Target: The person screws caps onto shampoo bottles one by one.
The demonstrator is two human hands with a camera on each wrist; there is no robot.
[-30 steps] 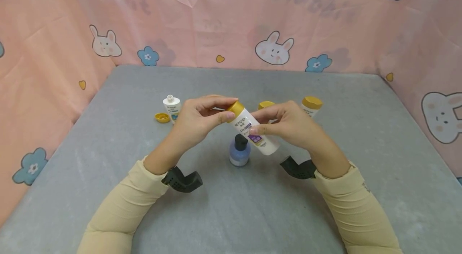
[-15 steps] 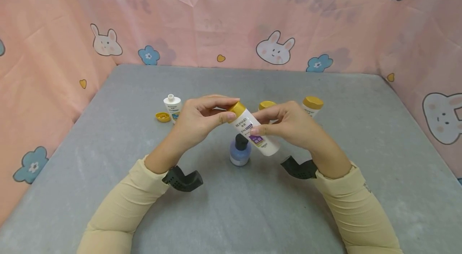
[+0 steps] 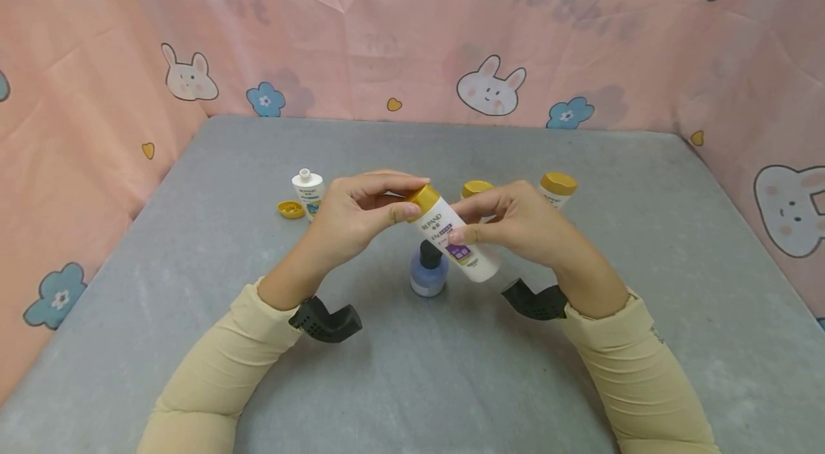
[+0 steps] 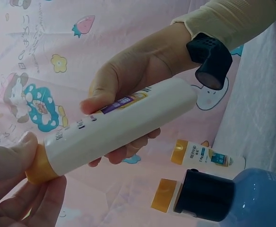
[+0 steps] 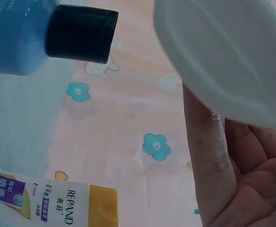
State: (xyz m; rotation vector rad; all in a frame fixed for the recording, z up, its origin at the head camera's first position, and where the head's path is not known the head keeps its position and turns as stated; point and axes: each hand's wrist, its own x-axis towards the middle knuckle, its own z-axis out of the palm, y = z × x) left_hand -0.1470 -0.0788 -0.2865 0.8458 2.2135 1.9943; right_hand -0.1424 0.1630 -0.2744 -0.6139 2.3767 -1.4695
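Above the table, both hands hold a white toiletry bottle (image 3: 438, 220) with a purple label, tilted so its gold cap (image 3: 424, 197) points up and left. My left hand (image 3: 357, 209) pinches that cap between thumb and fingers. The right hand (image 3: 515, 221) grips the white body, thumb on the label side and fingers behind, as the left wrist view shows. The cap sits on the bottle. In the right wrist view the bottle's smooth base (image 5: 228, 61) faces the camera. Just below, a blue bottle (image 3: 427, 277) with a black cap stands on the table, partly overlapped by the held one.
At the back left stands an uncapped white bottle (image 3: 308, 189), a loose gold cap (image 3: 291, 210) lying beside it. Two more gold-capped bottles stand behind the right hand, one with its cap (image 3: 477, 187) showing, the other farther right (image 3: 556, 190). A pink printed curtain (image 3: 387, 31) surrounds the grey table (image 3: 412, 382).
The held bottle has turned slightly and its base end has dipped a little. Both hands keep their hold in nearly the same place.
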